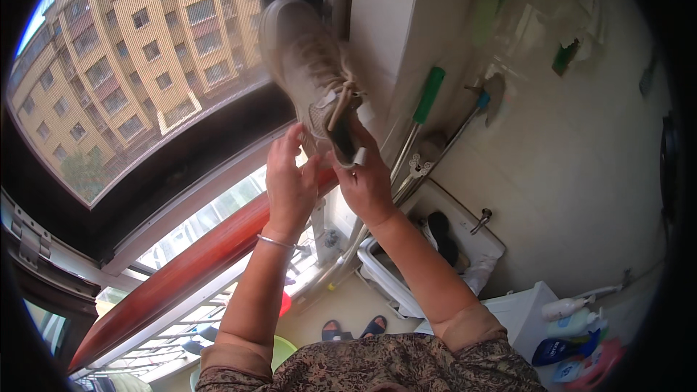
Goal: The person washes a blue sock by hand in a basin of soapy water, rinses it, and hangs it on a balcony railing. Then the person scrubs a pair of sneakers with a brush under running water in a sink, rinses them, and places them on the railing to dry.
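A pale lace-up sneaker is held up in front of the window frame, toe pointing up and away from me. My right hand grips it at the heel and ankle opening, fingers partly hidden behind the shoe. Its tan laces are tied, with a loop hanging over the opening. Beside the shoe's heel, my left hand has its thumb and fingers apart; the fingertips are close to the shoe's side, and whether they touch it I cannot tell. A silver bangle circles the left wrist.
A red handrail runs below the window. On the right are a green-handled pole, a white sink with dark shoes in it, and a white basin. Several bottles stand on a white surface at lower right.
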A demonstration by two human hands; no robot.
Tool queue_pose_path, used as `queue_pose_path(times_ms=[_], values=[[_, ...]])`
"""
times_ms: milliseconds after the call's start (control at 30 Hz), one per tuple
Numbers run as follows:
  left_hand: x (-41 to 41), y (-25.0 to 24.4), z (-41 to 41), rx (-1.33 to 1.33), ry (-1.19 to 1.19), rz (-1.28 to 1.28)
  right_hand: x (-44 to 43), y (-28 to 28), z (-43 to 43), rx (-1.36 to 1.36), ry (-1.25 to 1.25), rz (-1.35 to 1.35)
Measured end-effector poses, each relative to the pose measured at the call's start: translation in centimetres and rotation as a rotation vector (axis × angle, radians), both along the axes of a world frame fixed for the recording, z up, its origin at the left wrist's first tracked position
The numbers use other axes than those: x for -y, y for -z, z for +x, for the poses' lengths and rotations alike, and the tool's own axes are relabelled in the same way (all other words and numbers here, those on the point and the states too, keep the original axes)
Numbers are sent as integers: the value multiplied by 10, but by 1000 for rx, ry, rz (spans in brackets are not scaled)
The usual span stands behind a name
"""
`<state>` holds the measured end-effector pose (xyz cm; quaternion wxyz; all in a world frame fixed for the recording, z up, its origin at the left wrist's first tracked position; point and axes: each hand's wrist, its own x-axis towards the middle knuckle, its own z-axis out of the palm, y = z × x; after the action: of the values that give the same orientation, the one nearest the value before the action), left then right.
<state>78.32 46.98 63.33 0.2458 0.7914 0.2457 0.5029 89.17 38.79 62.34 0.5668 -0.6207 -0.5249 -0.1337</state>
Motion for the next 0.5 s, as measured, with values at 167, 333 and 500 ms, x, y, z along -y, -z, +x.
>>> queue_pose_path(times_ms=[167,333,500], values=[[-13,18,-6,-45,33,-132,-12,14,1,39,80,-176],[-4,18,-11,-52,84,-262,3,21,-1,-110,10,-131],[-1,38,-23,-11,-110,184,52,50,-2,-147,-37,-198]])
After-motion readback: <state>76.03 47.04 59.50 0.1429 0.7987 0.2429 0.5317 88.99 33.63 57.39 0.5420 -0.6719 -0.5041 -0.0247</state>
